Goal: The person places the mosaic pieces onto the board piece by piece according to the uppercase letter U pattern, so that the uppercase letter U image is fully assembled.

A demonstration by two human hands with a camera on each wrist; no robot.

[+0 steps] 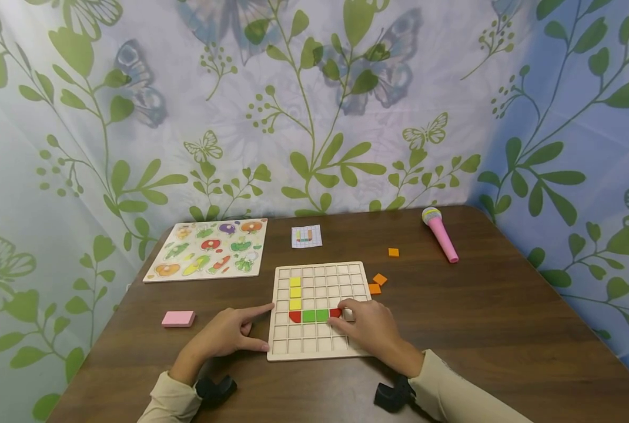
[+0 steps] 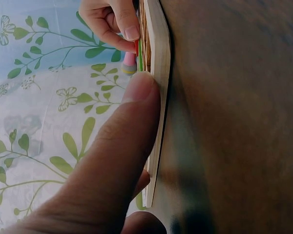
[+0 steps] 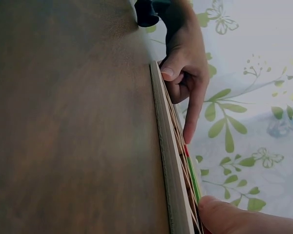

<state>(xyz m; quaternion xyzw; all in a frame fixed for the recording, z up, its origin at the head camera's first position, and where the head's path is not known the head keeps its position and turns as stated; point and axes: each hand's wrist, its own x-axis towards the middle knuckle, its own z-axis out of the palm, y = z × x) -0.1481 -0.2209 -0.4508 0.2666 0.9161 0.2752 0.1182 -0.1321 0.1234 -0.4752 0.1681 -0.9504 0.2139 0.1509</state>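
A wooden grid board [image 1: 320, 341] lies on the table with colored tiles in its squares. A column of yellow tiles [image 1: 295, 292] stands above a row made of a red rounded tile [image 1: 295, 317], two green tiles [image 1: 315, 316] and a second red tile [image 1: 335, 313]. My right hand [image 1: 372, 329] pinches this second red tile between thumb and index finger, at the row's right end. My left hand [image 1: 224, 333] touches the board's left edge with outstretched index finger and thumb, its other fingers folded. In the left wrist view, the left thumb [image 2: 122, 131] lies against the board's edge.
Several orange tiles [image 1: 380, 279] lie right of the board. A small pattern card [image 1: 306, 236] sits behind it. A vegetable puzzle board [image 1: 158, 258] and a pink block [image 1: 179, 319] are at left. A pink toy microphone [image 1: 441, 235] lies at back right, before a patterned curtain [image 1: 272, 158].
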